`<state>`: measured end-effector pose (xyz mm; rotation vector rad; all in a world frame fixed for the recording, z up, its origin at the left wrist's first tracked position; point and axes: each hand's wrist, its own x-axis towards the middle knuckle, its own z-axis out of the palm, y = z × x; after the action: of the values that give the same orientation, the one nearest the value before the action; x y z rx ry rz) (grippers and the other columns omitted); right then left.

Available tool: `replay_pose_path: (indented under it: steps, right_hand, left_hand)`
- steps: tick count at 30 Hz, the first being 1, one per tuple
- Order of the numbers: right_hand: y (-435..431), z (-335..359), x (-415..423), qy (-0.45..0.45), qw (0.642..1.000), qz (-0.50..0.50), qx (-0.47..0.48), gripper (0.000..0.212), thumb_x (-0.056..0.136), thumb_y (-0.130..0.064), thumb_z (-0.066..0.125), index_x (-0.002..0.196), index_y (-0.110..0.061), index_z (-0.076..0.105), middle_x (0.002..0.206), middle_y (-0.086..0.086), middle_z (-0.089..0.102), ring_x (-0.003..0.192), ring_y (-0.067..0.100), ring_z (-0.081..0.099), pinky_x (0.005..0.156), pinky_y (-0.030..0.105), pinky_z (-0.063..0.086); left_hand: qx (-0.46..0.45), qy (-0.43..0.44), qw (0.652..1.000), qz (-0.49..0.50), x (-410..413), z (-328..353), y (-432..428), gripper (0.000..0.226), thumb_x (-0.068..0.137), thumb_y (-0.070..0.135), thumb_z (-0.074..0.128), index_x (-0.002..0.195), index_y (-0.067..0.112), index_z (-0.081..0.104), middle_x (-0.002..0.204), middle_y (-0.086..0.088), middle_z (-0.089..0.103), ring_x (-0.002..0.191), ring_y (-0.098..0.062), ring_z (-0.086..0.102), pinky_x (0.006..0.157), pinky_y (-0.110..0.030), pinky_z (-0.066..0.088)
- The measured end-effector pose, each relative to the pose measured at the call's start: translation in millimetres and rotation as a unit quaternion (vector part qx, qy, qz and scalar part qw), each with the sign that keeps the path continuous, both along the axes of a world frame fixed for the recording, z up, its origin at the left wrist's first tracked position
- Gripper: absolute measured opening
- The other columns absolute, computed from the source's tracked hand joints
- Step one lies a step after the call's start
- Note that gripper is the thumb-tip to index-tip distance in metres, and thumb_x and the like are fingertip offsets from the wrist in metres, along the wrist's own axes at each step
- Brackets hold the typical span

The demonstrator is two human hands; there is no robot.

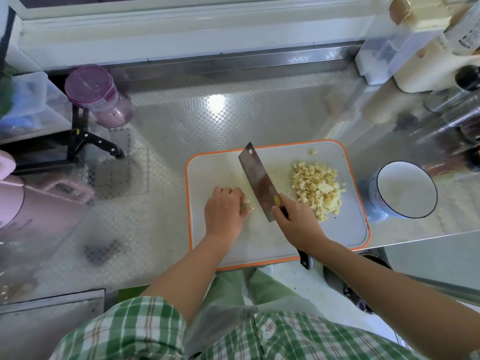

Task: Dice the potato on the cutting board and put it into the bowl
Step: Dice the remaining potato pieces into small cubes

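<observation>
A white cutting board (345, 229) with an orange rim lies on the steel counter. On its right half sits a pile of diced potato (317, 187). My left hand (224, 210) curls over a small remaining potato piece (246, 202) at the board's left middle, with only pale bits showing at the fingertips. My right hand (296, 222) grips the handle of a cleaver (258, 179), whose blade stands just right of the left hand's fingers. A white bowl (405, 189) with a dark rim and blue outside stands right of the board and looks empty.
A purple-lidded container (96, 96) and a black-handled knife (100, 142) in a rack sit at the back left. A pink jug (31, 201) is at the far left. Bottles and boxes (420, 55) crowd the back right. The counter's front edge runs just below the board.
</observation>
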<state>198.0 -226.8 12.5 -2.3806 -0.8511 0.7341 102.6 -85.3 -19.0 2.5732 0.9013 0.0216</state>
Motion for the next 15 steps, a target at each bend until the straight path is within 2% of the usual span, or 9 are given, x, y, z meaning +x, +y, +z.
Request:
replay_pose_path:
  steps: [5,11,15]
  right_hand:
    - [4,2,-10,-0.015,0.998,0.052,-0.036,0.021,0.097,-0.018,0.045,0.077,-0.015,0.037,0.051,0.0,0.036,0.046,0.021,0.034,0.046,0.034,0.024]
    - [5,2,-11,-0.028,0.997,0.049,-0.058,0.019,0.096,-0.019,0.043,0.08,-0.013,0.039,0.052,0.0,0.037,0.048,0.022,0.037,0.045,0.032,0.024]
    - [8,2,-14,-0.029,0.996,0.062,-0.063,0.016,0.096,-0.021,0.043,0.082,-0.012,0.043,0.054,0.002,0.041,0.052,0.028,0.045,0.049,0.034,0.031]
  left_hand:
    - [0.011,0.009,1.0,0.006,-2,0,-1,0.011,0.081,0.032,0.071,0.084,0.022,0.067,0.084,0.002,0.062,0.091,-0.019,0.051,0.062,-0.026,0.034]
    - [-0.01,0.011,1.0,0.026,1,-1,-1,0.009,0.08,0.03,0.072,0.083,0.022,0.072,0.086,0.003,0.063,0.093,-0.019,0.05,0.063,-0.027,0.039]
    - [-0.002,0.026,0.999,0.023,1,-1,-1,0.012,0.085,0.032,0.067,0.086,0.021,0.071,0.087,0.003,0.064,0.094,-0.018,0.05,0.066,-0.028,0.039]
